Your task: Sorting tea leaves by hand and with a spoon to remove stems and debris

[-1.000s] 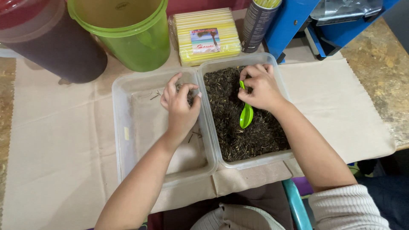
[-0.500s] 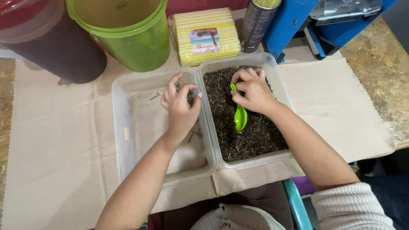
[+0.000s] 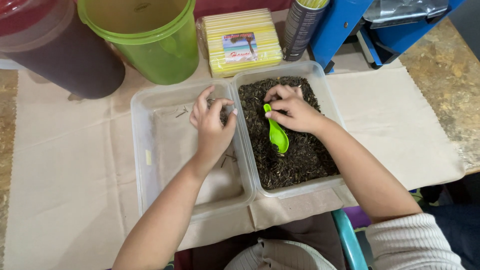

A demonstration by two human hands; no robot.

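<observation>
Gripping a small green scoop [image 3: 276,133] by its handle, the right hand [image 3: 295,111] works it into the dark loose leaves [image 3: 300,160] filling the right clear tub [image 3: 327,92]. The left hand [image 3: 211,127] hovers over the nearly bare left tub [image 3: 150,150], fingertips pinching a small clump, seemingly sorting bits aside.

Both forearms are bare from wrist to past the elbow. The right arm ends in a cream, rib-knit sleeve [image 3: 415,242] pushed up and bunched above the elbow, its fine ridges running along the arm. No sleeve shows on the left arm. The left hand [image 3: 212,127] and right hand [image 3: 295,110] are uncovered, with no gloves, rings, watch or bracelet to be seen. The fingers [image 3: 202,102] are slim with short, plain nails. Dark blue cloth [image 3: 457,222] lies beside the right sleeve.
</observation>
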